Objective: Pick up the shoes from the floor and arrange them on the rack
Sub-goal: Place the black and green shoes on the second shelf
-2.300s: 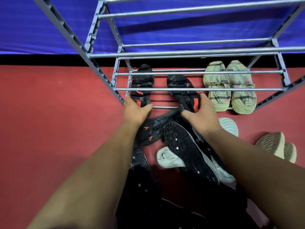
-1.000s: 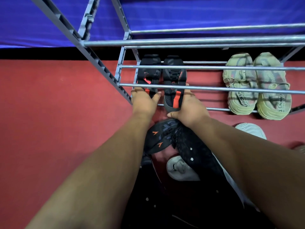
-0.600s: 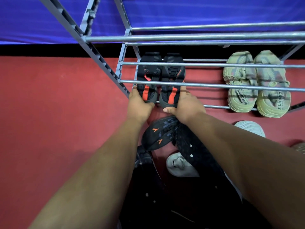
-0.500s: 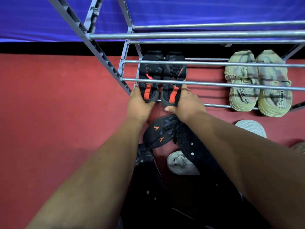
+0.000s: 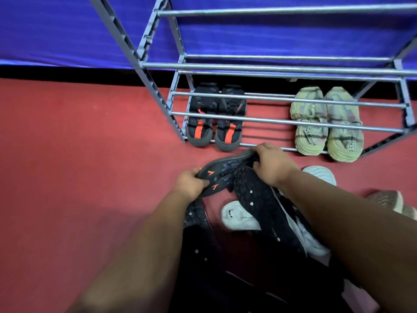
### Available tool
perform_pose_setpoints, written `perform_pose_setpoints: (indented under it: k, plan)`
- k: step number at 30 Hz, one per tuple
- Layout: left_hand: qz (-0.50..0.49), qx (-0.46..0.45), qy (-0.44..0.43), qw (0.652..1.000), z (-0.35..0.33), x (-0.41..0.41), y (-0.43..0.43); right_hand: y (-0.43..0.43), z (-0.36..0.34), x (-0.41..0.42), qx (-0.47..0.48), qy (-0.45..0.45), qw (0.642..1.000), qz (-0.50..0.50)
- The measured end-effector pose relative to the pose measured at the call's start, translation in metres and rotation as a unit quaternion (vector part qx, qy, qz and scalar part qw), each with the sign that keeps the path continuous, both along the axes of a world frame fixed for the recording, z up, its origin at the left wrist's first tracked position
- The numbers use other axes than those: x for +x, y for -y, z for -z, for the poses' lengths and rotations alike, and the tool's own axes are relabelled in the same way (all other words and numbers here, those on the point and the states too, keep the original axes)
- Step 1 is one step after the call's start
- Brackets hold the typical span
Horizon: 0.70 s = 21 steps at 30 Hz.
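A grey metal shoe rack (image 5: 266, 68) stands on the red floor against a blue wall. On its lowest shelf sit a black pair with orange stripes (image 5: 215, 123) at the left and a beige sandal pair (image 5: 327, 125) at the right. In front of the rack lies a dark shoe with orange marks (image 5: 225, 170), sole up. My left hand (image 5: 189, 184) grips one end of it and my right hand (image 5: 272, 163) grips the other end.
A pile of shoes lies on the floor below my hands: a black dotted-sole shoe (image 5: 259, 204), a white shoe (image 5: 239, 216), a pale one (image 5: 320, 173) and a brownish one (image 5: 390, 199) at the right. The rack's upper shelves hold nothing in view.
Both hands have let go of the black and orange pair, which stays on the lowest shelf. They drew back to the floor and closed on the dark shoe with orange marks.
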<state>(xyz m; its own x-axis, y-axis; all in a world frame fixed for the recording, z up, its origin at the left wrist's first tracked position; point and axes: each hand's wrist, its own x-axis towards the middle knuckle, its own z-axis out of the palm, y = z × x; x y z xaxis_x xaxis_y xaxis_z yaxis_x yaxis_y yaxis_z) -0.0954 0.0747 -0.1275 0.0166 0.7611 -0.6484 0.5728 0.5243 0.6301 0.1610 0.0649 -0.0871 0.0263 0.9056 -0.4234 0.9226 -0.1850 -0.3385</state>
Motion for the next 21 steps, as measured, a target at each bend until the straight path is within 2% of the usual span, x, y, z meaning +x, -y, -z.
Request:
perform_pose_setpoints:
  k: [4,6,9,16,19,21]
  plan:
    - [-0.066,0.005,0.147,0.987,-0.032,0.001,0.003,0.013,-0.028,0.004,-0.010,0.012,1.000,0.004]
    - [-0.081,0.027,0.190,0.978,-0.053,0.006,0.004,0.022,-0.040,0.007,0.003,0.030,1.000,-0.010]
    - [-0.081,0.070,0.222,0.969,-0.076,0.012,0.001,0.033,-0.058,0.008,0.023,0.045,0.998,-0.024]
    - [-0.103,0.077,0.321,0.938,-0.130,0.017,0.015,0.055,-0.106,0.004,0.132,0.074,0.988,-0.023]
    - [-0.148,0.083,0.334,0.927,-0.138,0.026,0.028,0.071,-0.124,0.008,0.123,0.103,0.986,-0.043]
    - [-0.182,0.065,0.339,0.921,-0.138,0.034,0.038,0.086,-0.132,0.010,0.084,0.101,0.990,-0.046]
